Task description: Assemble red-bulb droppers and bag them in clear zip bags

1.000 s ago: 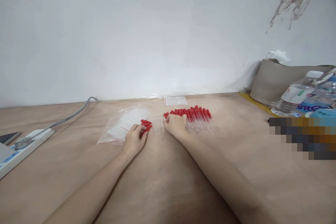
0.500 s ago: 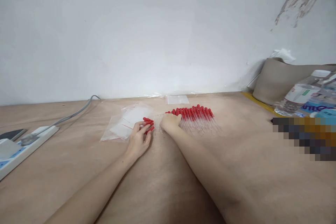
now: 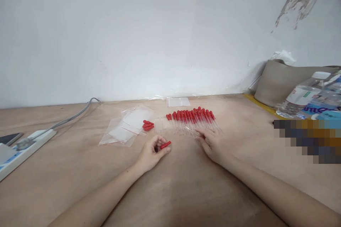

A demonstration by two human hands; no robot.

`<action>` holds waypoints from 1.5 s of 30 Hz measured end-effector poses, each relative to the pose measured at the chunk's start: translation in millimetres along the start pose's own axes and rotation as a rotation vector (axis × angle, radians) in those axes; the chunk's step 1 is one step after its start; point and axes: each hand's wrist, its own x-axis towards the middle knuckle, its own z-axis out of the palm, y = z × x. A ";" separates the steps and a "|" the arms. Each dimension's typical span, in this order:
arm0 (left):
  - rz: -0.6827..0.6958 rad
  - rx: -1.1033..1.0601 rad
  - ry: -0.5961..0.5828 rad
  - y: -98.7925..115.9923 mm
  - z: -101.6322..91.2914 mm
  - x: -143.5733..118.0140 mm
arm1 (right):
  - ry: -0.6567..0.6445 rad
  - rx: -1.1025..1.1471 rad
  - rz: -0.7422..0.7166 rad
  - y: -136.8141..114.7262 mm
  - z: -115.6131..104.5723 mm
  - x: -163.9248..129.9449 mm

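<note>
Power strip [image 3: 29, 151] bounds far left | left hand [image 3: 151, 153] pinches red bulb [image 3: 165, 145], now nearer than the bulb pile [image 3: 148, 126] | tabletop [image 3: 183, 152] gap between hands | right hand [image 3: 213, 145] grips clear tube [image 3: 191, 131], now farther right, before dropper row [image 3: 195, 115] | yellow strip [image 3: 252, 100] at right

Lettering showed, but only just, and all of it over on the right!
Bold dark letters ran across the blue packaging [image 3: 326, 104], looking like "nt" and then a rounded letter, the full word not clear; and right beside it, the clear bottle [image 3: 289, 111] wore a white label [image 3: 297, 94] with a green patch [image 3: 307, 93], its print too small to read.
</note>
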 end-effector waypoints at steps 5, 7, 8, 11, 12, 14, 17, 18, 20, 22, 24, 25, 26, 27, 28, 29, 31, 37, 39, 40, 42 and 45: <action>-0.017 -0.039 -0.016 0.1 1.0 1.0 | -0.101 0.049 0.046 -17.9 -8.7 -2.3; -0.017 -0.048 -0.009 -1.7 1.4 1.0 | -0.149 0.060 0.045 -28.8 -5.2 1.1; -0.014 -0.055 0.000 -2.6 1.8 1.1 | -0.170 0.065 0.038 -33.0 -2.9 2.2; -0.008 -0.071 0.018 -4.1 3.1 1.6 | -0.195 0.084 0.018 -39.3 3.1 2.4; -0.008 -0.065 0.019 -3.9 3.4 1.7 | -0.202 0.090 0.012 -39.8 4.2 2.1; -0.002 -0.038 0.017 -2.8 3.5 2.1 | -0.221 0.102 -0.003 -39.8 4.9 1.5; 0.000 -0.012 0.010 -0.5 3.5 2.7 | -0.247 0.110 -0.013 -39.1 4.9 1.6; 0.000 -0.013 0.009 0.0 3.5 3.0 | -0.252 0.113 -0.012 -38.7 5.2 1.6; 0.002 -0.021 0.010 0.7 3.7 3.6 | -0.261 0.125 -0.009 -37.4 6.4 1.5; 0.016 -0.026 0.003 1.6 3.6 3.9 | -0.273 0.143 -0.011 -35.5 8.0 1.1; 0.037 -0.021 -0.015 3.3 2.9 3.6 | -0.301 0.155 -0.017 -33.5 8.8 1.1; 0.050 -0.016 -0.029 4.4 2.4 3.3 | -0.313 0.156 -0.019 -32.7 8.8 1.5; 0.067 -0.009 -0.047 5.6 1.7 2.8 | -0.325 0.153 -0.022 -32.0 8.4 2.0; 0.086 -0.004 -0.066 6.8 1.1 2.3 | -0.336 0.149 -0.025 -31.4 7.7 2.8; 0.107 0.002 -0.087 8.0 0.4 1.7 | -0.345 0.144 -0.032 -30.9 6.7 3.8; 0.127 0.007 -0.109 9.1 -0.1 1.2 | -0.353 0.138 -0.042 -30.4 5.6 4.9; 0.159 0.018 -0.147 10.9 -0.9 0.3 | -0.368 0.115 -0.070 -29.6 3.0 7.2; 0.168 0.081 -0.191 14.1 -0.2 -0.6 | -0.346 -0.019 -0.170 -28.6 -0.1 12.4; 0.160 0.122 -0.164 13.9 0.1 -1.1 | -0.328 -0.062 -0.188 -29.3 1.4 13.5; 0.153 0.146 -0.149 13.7 0.0 -1.5 | -0.320 -0.075 -0.198 -29.9 2.7 14.0; 0.149 0.195 -0.130 13.0 -0.4 -2.6 | -0.314 -0.077 -0.213 -31.3 5.7 15.1; 0.178 0.242 -0.119 12.0 -1.0 -4.1 | -0.323 -0.050 -0.196 -33.5 10.3 16.5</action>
